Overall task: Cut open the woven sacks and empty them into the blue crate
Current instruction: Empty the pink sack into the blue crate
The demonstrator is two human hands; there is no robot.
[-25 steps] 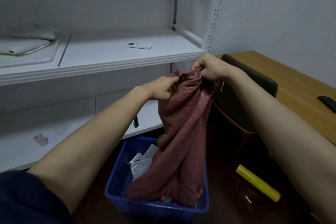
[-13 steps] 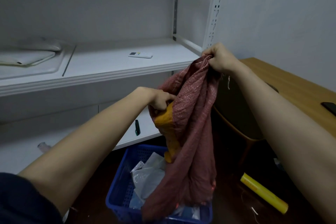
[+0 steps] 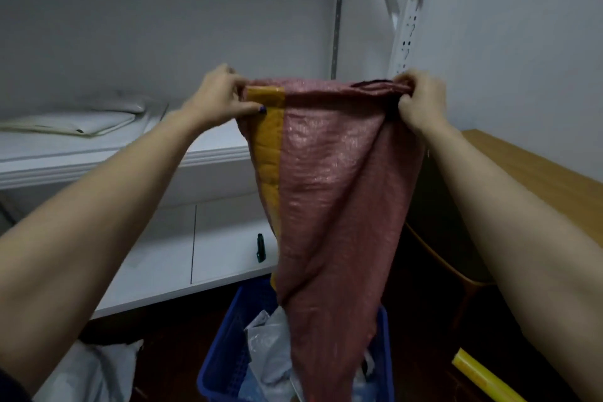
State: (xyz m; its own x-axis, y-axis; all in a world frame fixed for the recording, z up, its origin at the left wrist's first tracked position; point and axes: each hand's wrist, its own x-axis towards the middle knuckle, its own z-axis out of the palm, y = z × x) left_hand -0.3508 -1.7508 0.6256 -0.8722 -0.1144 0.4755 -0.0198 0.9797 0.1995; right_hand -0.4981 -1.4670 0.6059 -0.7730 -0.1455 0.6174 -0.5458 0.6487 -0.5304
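A dull red woven sack (image 3: pixel 332 192) with a yellow tape strip hangs upside down, stretched wide between my hands at chest height. My left hand (image 3: pixel 222 95) pinches its top left corner by the tape. My right hand (image 3: pixel 421 98) grips the bunched top right corner. The sack's lower end hangs into the blue crate (image 3: pixel 225 346) on the floor. Inside the crate lie clear plastic bags (image 3: pixel 270 346).
White shelving (image 3: pixel 98 153) stands behind and to the left, with a dark marker (image 3: pixel 260 248) on the lower shelf. A wooden table (image 3: pixel 535 170) and a chair are to the right. A yellow roll (image 3: pixel 479 378) lies on the dark floor. A white bag (image 3: pixel 94 372) sits bottom left.
Both hands have risen and moved apart, spreading the sack's upper edge flat. My left hand has shifted from lower on the sack to its top left corner. The camera has tilted up.
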